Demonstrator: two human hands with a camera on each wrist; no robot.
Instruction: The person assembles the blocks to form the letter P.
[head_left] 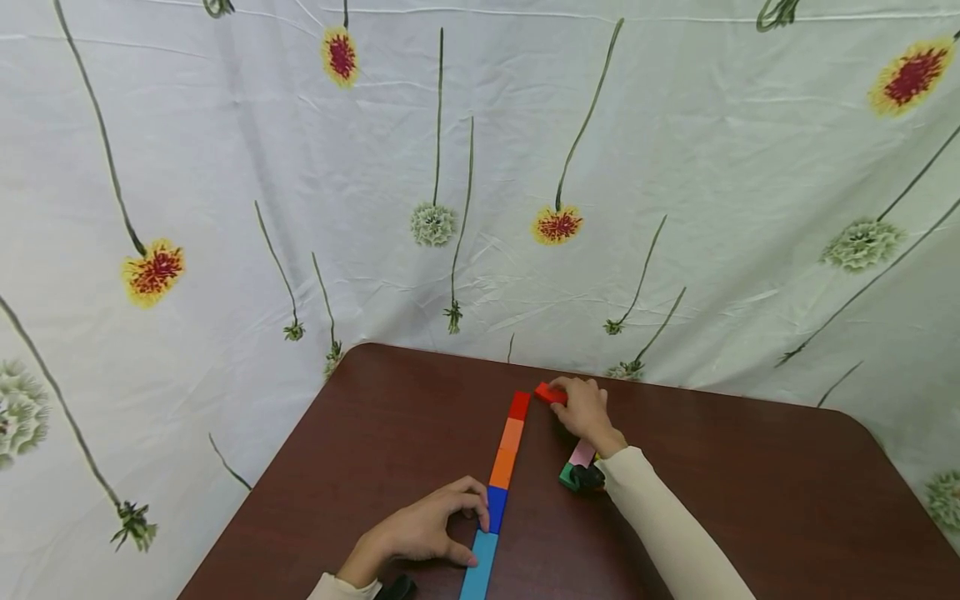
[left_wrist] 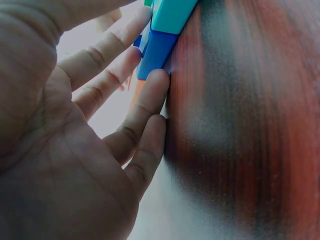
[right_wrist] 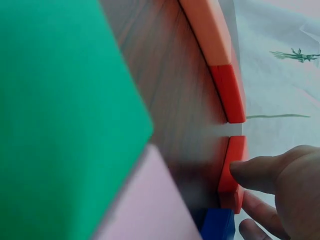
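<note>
A straight row of flat coloured blocks runs away from me: light blue point(head_left: 480, 567), dark blue point(head_left: 497, 505), two orange shades point(head_left: 506, 458) and red point(head_left: 520, 405) at the far end. My left hand point(head_left: 431, 523) rests along the row's left side, thumb at the light blue block and fingertips touching the dark blue one; its fingers look mostly straight in the left wrist view. Just right of the row's far end, my right hand point(head_left: 587, 410) pinches another red block point(right_wrist: 234, 165), thumb on its near face. A gap separates this block from the row.
Under my right wrist lie a green block point(head_left: 565, 476) and a pink block point(head_left: 582, 452), partly hidden by the arm. The right wrist view also shows a blue block point(right_wrist: 218, 223). The dark wooden table point(head_left: 360, 425) ends at a flowered white cloth point(head_left: 375, 167).
</note>
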